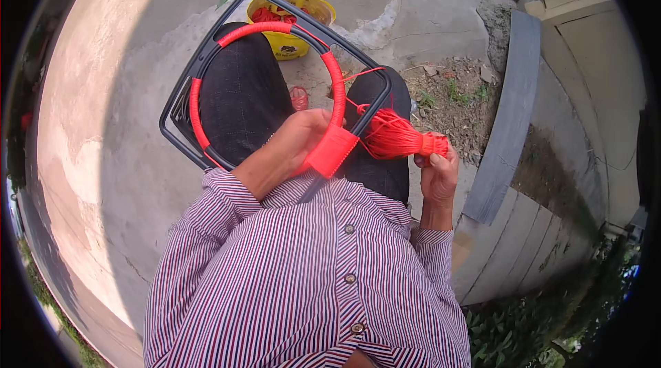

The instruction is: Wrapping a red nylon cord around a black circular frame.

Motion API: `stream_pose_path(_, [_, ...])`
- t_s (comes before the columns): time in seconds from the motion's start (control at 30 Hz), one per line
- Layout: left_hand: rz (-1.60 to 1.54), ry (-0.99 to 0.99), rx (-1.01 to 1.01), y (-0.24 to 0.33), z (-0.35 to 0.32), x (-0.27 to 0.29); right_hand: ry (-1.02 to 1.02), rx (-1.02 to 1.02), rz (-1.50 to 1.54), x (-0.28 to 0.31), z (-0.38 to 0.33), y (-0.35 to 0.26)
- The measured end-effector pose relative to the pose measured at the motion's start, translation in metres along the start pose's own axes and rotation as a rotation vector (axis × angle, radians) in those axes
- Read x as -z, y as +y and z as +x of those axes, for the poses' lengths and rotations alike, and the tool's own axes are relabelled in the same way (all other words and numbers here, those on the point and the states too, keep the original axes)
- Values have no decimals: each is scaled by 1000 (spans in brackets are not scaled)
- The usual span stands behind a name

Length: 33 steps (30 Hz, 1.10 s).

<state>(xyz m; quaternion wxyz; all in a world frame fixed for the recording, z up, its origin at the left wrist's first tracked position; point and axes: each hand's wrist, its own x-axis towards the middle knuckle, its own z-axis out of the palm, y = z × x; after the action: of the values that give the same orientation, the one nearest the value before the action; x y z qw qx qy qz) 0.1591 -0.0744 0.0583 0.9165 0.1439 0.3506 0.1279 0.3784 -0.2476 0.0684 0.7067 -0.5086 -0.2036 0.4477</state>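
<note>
bright daylight, sunlit concrete (79,141) at left, shaded centre, fisheye-bent edges

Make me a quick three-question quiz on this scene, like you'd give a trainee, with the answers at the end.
1. Which hand holds the red bundle?

2. True or false: the ring has gaps in its red wrapping.

3. What colour is the container beyond the knees?
A) Blue
B) Yellow
C) White

Key:
1. The right hand.
2. True; dark stretches show between the wrapped sections.
3. B
</note>
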Motion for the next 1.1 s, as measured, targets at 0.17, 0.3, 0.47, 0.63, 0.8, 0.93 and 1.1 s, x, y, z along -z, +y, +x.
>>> stream_pose_path(0.17, [-3, -37, 5, 4, -2, -1, -562, 149, 501, 41, -10, -19])
stream_pose_path(0.3, [-39, -31, -80, 7, -14, -23, -195, 131, 682, 40, -12, -33])
stream_pose_path(0.47, [42, -158, -67, 6, -10, -13, -88, -7, 546, 19, 10, -13])
stream_pose_path(0.63, [72, -160, -54, 7, -19, -20, 0, -129, 350, -49, 60, 14])
stream_pose_path(0.8, [20, -146, -106, 2, -15, -16, -325, -437, 835, -51, 87, 37])
stream_pose_path(0.93, [24, -145, -113, 5, -14, -13, -296, -446, 752, -49, 86, 36])
stream_pose_path(1.1, [30, -203, -74, 7, -15, -10, -59, -364, 736, -59, 68, 23])
